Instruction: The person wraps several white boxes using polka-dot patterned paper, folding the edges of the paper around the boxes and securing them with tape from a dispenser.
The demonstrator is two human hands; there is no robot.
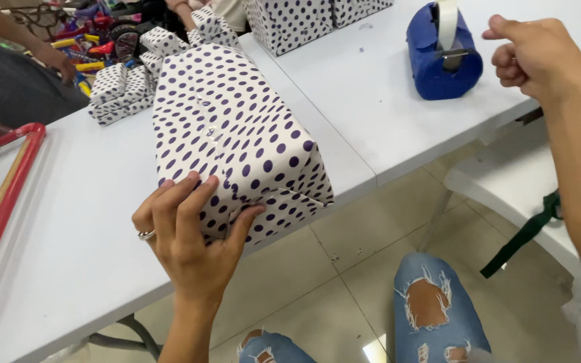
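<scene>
At the near edge of a white worktop [68,222], a large box wrapped in white paper with dark purple dots [237,134] is lying lengthwise, its near end reaching the edge. The left hand [186,235], wearing a ring, is pressing on that near end: the fingers are lying curled over the top corner and the thumb is pushing against the folded paper flap, so the grip is closing on the wrapped box. The right hand [536,57] is hovering in the air to the right, curled into a loose fist with the thumb on top, holding nothing that can be seen. Just to its left, a blue tape dispenser [444,57] with a roll of pale tape is sitting on a second worktop butted against the first. Smaller dotted parcels [124,91] are lying stacked behind the big box, and more dotted boxes [304,20] are standing at the far side. A red frame [5,181] is lying at the left edge. Another person's hand [58,62] is resting at the upper left. Below, ripped blue jeans [435,302] are showing over a tiled floor
</scene>
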